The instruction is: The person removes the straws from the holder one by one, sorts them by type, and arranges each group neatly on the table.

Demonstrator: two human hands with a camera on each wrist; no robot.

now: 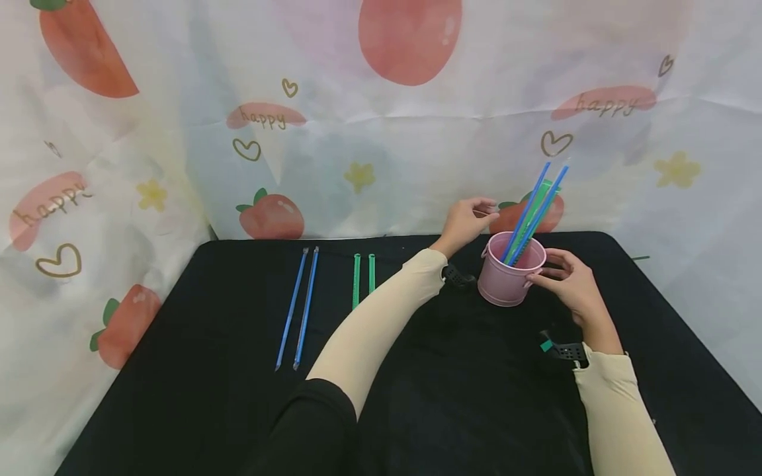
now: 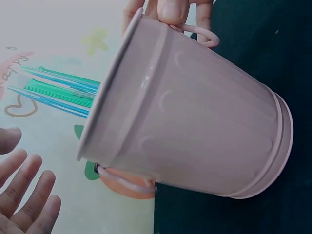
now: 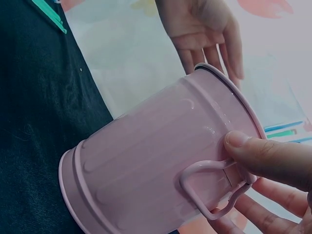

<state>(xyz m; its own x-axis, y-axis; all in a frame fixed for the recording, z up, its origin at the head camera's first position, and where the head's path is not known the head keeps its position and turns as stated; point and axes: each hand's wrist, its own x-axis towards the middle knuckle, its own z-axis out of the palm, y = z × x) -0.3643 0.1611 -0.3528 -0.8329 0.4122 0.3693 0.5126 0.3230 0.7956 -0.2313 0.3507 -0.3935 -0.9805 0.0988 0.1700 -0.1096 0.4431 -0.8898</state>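
A pink bucket [image 1: 503,281] with small side handles stands on the black cloth, holding blue sticks [image 1: 544,208] and green sticks [image 1: 530,221] that lean right. The right hand [image 1: 571,284] grips the bucket's right side near the rim; in the right wrist view its thumb presses beside the looped handle [image 3: 204,190]. At the bucket's upper left is the left hand [image 1: 467,221], fingers relaxed and holding nothing. The left wrist view shows the left hand [image 2: 29,195] apart from the bucket [image 2: 195,112], near its rim.
Two blue sticks [image 1: 306,307] lie on the black table [image 1: 196,370] left of the left forearm. Two green sticks [image 1: 356,281] lie between them and that forearm, which partly covers them. A patterned cloth [image 1: 417,152] hangs behind the table.
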